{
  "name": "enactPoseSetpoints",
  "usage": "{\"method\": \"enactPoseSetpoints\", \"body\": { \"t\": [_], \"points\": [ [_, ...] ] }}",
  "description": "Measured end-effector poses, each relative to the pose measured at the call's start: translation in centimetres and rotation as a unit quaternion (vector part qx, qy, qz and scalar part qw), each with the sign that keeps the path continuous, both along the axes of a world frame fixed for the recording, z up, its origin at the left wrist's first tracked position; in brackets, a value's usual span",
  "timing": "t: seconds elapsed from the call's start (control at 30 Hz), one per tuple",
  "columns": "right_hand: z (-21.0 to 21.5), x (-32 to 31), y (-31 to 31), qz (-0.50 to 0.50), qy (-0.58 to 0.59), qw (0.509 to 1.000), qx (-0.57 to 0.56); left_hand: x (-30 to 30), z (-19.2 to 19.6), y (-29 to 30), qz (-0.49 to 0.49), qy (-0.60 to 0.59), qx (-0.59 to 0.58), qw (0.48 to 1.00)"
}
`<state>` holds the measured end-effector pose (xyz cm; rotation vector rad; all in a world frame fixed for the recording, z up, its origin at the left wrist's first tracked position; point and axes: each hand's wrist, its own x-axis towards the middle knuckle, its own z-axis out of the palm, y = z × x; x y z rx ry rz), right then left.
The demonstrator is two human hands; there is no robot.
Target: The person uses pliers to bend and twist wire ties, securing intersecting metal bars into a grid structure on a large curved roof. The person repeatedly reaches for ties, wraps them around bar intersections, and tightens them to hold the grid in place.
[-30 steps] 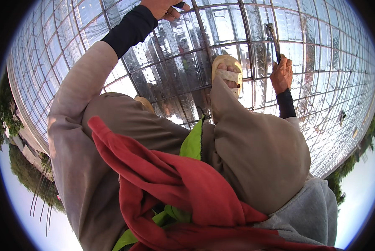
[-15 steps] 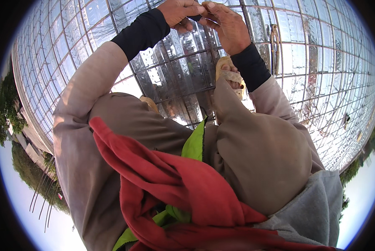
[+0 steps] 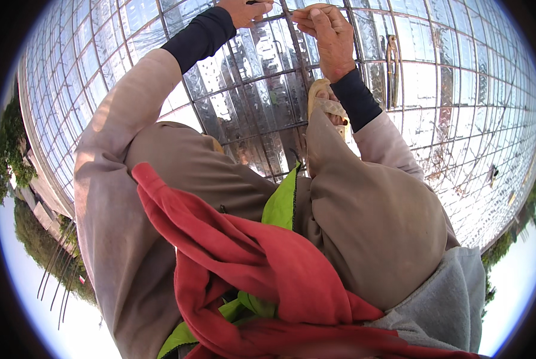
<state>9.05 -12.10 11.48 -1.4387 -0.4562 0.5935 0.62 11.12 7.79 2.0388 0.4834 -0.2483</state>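
Fingers (image 3: 304, 14) of right hand (image 3: 332, 39) pinched, seemingly on wire (image 3: 291, 13)
Left hand (image 3: 243, 12), grip unclear; pincers (image 3: 390, 76) lie on steel grid (image 3: 295, 43)

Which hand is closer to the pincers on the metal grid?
Right. The right hand is up and to the left of the pincers, not touching; the left hand is farther left.

Both bare hands work close together over a grid of steel bars (image 3: 304, 70) laid above shiny metal decking (image 3: 274, 46), the left hand (image 3: 243, 12) partly cropped at the upper edge, the right hand (image 3: 332, 39) beside it with fingers bent; anything in either grip is too small to tell. Long-handled pincers (image 3: 394, 75) lie nearby, right of a sandalled foot (image 3: 319, 94).
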Motion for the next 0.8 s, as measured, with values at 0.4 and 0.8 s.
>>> {"method": "enactPoseSetpoints", "body": {
  "t": [0.4, 0.8],
  "points": [
    [1.1, 5.0, -3.0, 0.369, -0.236, 0.873, -0.213, 2.8, 7.4, -5.2, -0.027, -0.069, -0.231, 0.97],
    [0.0, 4.0, -7.0, 0.206, 0.143, 0.962, -0.109, 2.2, 5.1, -4.5, 0.167, -0.043, -0.29, 0.942]
  ]
}}
